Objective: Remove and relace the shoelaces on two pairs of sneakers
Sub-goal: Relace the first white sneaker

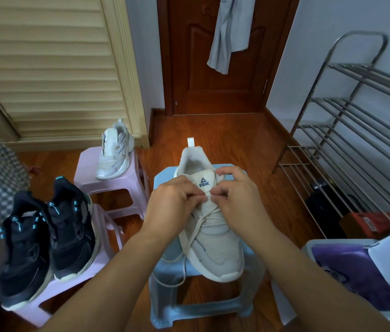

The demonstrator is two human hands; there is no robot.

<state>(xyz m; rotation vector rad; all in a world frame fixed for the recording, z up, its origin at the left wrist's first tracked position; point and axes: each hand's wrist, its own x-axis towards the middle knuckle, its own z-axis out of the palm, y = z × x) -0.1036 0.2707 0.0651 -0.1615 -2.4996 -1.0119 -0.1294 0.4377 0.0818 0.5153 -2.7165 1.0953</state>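
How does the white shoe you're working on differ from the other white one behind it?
The near white sneaker lies on the blue stool with both hands, left hand and right hand, pinching its lace, whose loose end trails off. The far white sneaker sits untouched on a pink stool, turned sideways. Both are chunky and pale.

left hand [172, 202]: bare, no ring or glove
right hand [235, 195]: bare, no ring or glove
wrists: no watch or band
forearms: bare up to the frame's edge, no sleeve in view
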